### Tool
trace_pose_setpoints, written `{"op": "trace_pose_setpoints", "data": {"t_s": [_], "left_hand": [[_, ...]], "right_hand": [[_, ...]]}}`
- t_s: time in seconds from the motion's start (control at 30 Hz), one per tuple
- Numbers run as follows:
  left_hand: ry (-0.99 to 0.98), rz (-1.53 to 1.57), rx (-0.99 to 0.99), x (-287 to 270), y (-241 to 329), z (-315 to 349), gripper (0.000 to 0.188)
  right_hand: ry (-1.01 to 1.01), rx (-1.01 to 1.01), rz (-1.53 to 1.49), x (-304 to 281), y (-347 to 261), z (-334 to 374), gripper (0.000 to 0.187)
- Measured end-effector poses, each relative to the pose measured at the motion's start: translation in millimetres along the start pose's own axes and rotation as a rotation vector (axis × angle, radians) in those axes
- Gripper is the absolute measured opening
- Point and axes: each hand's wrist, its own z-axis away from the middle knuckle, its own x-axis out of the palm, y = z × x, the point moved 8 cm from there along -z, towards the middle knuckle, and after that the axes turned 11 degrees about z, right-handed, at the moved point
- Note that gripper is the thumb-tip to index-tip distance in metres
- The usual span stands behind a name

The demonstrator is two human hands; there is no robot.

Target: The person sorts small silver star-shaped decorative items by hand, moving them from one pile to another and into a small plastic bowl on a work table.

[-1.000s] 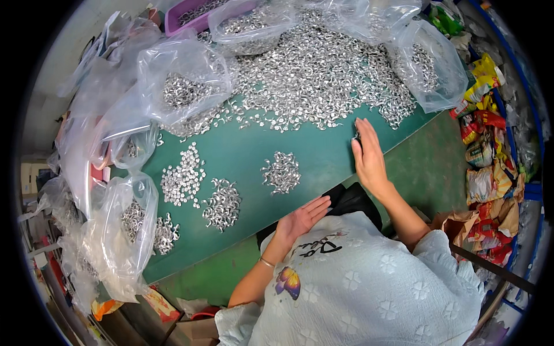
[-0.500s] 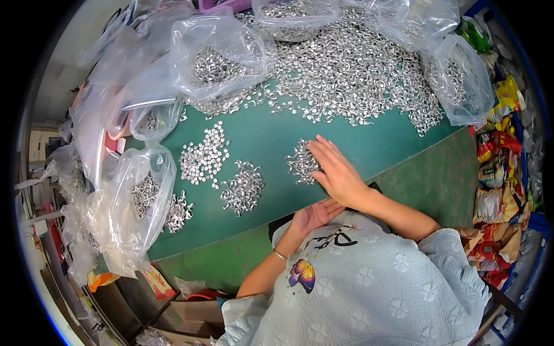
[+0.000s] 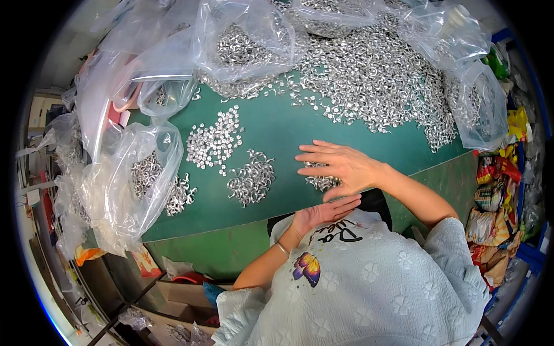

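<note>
My right hand lies over a small pile of curved silver metal pieces near the table's front edge, its fingers spread and pointing left. The hand covers much of that pile. Just below, at the edge, my left hand is held palm up with the fingers stretched out and nothing visible on it. To the left of my hands sits another pile of curved metal pieces. Beyond it, a patch of small light silver pieces is spread on the green table.
A big heap of metal pieces covers the far side. Clear plastic bags with pieces stand around it, among them one at the back, one at left and one at right. Colourful packets line the right side.
My right hand has moved from beside the pile to over it, fingers spreading and turning left. My left hand stays palm up at the edge. The whole view has shifted slightly.
</note>
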Motion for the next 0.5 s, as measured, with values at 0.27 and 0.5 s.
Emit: {"op": "trace_pose_setpoints", "data": {"t_s": [0.27, 0.5], "left_hand": [[0.004, 0.016, 0.082, -28, 18, 3, 0.071], [0.037, -0.054, 0.118, -49, 24, 13, 0.062]], "right_hand": [[-0.104, -0.119, 0.008, 18, -7, -3, 0.060], [-0.067, -0.123, 0.068, 33, -39, 18, 0.043]]}}
